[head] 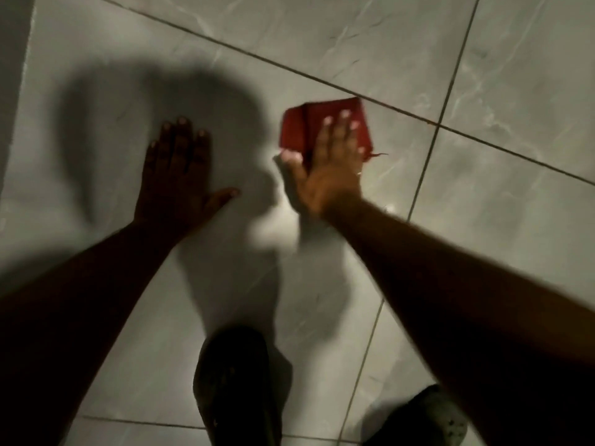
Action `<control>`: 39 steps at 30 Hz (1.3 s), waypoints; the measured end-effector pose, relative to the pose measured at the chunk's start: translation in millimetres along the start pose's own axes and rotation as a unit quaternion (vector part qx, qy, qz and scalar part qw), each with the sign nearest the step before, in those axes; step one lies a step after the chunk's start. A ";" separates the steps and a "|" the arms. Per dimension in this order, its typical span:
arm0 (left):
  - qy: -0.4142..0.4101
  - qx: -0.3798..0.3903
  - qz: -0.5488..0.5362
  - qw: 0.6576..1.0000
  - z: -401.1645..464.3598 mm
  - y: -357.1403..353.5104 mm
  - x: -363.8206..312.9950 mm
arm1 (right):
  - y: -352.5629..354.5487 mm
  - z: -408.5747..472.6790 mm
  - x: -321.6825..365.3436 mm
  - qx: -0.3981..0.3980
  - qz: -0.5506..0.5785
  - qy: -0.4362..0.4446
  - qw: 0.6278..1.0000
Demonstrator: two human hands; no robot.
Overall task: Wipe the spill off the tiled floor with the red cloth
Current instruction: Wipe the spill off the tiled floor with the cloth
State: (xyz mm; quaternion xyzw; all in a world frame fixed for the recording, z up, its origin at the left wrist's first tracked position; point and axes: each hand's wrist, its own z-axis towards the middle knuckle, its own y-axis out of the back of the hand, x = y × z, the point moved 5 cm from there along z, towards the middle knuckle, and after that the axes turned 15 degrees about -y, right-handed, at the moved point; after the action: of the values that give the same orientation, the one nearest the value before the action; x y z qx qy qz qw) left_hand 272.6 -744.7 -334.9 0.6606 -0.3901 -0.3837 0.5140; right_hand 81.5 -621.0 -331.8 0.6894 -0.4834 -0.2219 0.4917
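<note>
Where the light falls from behind the person, a broad shadow (pixel 154 123) spreads over the tiled floor (pixel 483 75), whose large pale grey marbled tiles are split by dark grout lines (pixel 225 46) running diagonally. A darker strip (pixel 13 75) edges the far left. No spill can be made out on the tiles.

The red cloth (pixel 299 130) lies folded flat just right of centre, its far corner close to a grout line, its long axis roughly left to right, with a loose thread trailing off its right side.

The right hand (pixel 328 169) rests palm-down on the cloth, fingers straight and spread. The left hand (pixel 177 175) lies flat on bare tile to the left, fingers extended, grasping nothing.

Two dark shoes (pixel 235 387) show at the near edge.
</note>
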 end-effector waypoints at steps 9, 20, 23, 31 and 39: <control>-0.029 -0.037 0.032 0.998 -0.7 -2.3 3.1 | 12.4 -57.6 -142.8 0.002 -0.101 0.116 0.988; -0.017 -0.023 0.014 1.000 1.6 -19.7 11.5 | 0.4 -36.2 -86.6 0.002 0.066 -0.310 0.948; -0.026 -0.018 0.009 0.999 3.2 -15.7 10.4 | -27.7 -80.3 -37.1 -0.008 0.003 -0.090 0.996; -0.046 0.009 0.017 0.999 8.0 -9.0 8.1 | -17.5 -131.5 -167.6 0.082 -0.113 -0.022 0.990; -0.018 -0.010 -0.003 1.000 1.1 -11.4 5.4 | 32.1 -42.4 -192.4 -0.086 0.129 -0.542 0.826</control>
State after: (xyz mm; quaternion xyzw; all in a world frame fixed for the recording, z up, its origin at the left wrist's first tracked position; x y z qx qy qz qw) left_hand 275.1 -748.1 -346.8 0.6499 -0.3931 -0.4009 0.5121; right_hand 16.8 -432.7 -318.1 0.3445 -0.7356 -0.5352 0.2320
